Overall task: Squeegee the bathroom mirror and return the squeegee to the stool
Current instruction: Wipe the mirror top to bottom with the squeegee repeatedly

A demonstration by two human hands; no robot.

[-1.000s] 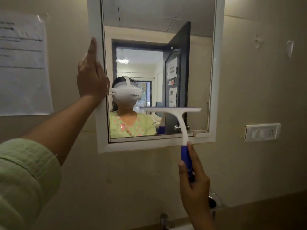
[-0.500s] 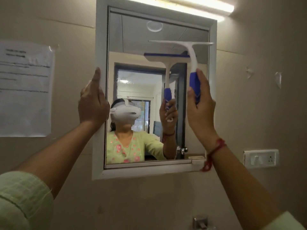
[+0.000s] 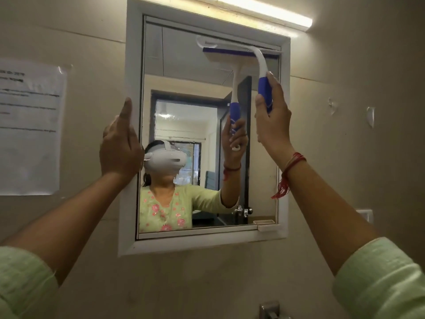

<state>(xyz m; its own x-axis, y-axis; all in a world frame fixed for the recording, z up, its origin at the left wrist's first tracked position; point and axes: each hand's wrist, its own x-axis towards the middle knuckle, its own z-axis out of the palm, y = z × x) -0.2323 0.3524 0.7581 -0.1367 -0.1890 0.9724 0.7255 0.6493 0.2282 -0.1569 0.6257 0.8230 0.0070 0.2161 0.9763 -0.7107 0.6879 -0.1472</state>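
Observation:
The bathroom mirror [image 3: 190, 72] hangs on the wall in a white frame [image 3: 132, 65]. A white squeegee [image 3: 258, 58] with a blue grip lies with its blade across the top right of the glass, just under the frame's upper edge. My right hand [image 3: 272, 116] grips the blue handle from below. My left hand [image 3: 120, 143] rests against the frame's left side with the fingers straight and pointing up. The stool is not in view.
A lit tube light [image 3: 264, 12] runs above the mirror. A paper notice [image 3: 30, 130] is stuck on the wall at left. A switch plate [image 3: 365, 215] peeks out behind my right forearm. A tap [image 3: 270, 310] shows at the bottom edge.
My right hand has carried the squeegee from the mirror's bottom right up to its top right, where the blade now meets the glass. My left hand stays on the frame.

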